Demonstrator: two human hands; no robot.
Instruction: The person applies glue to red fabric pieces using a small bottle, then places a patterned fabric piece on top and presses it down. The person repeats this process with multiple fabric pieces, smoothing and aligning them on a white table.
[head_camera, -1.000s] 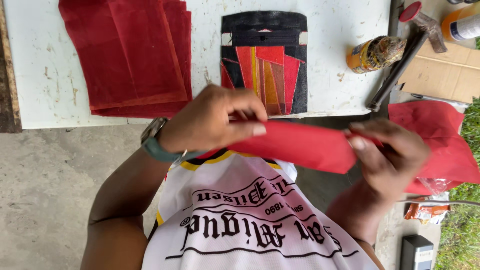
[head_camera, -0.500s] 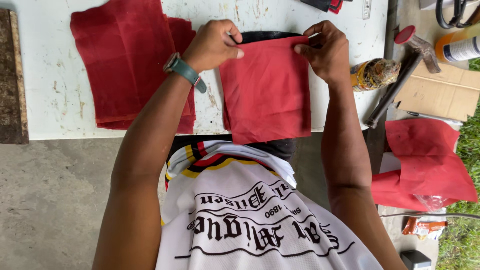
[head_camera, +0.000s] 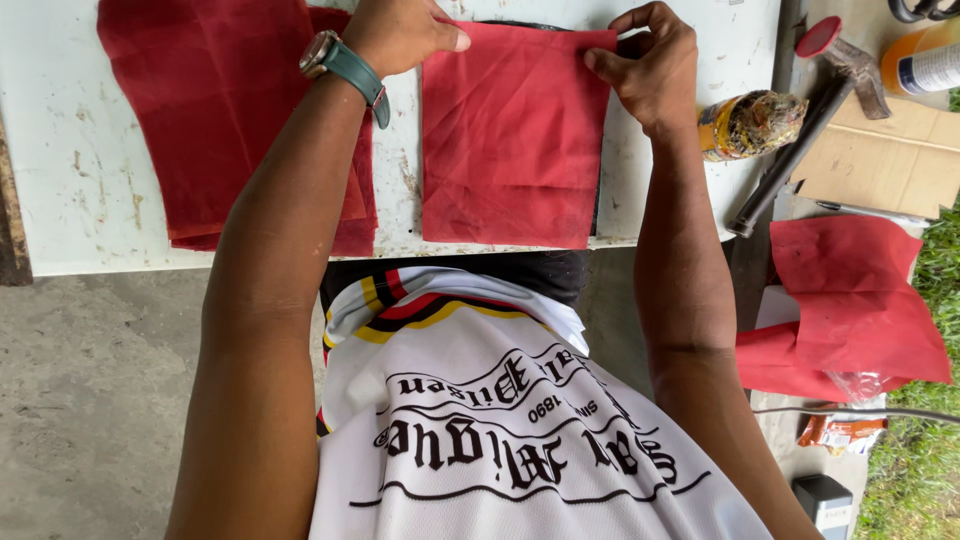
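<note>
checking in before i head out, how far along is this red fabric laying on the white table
Done, by the look of it: a stack of red pieces lies flat on the white table. In hand: the left hand and right hand each pinch a top corner of one red sheet spread over a dark board. Left: loose red fabric waits at the right.

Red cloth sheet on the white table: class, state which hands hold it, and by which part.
Both hands hold the red cloth sheet by its far top corners: left hand at one, right hand pinching the other.
</note>
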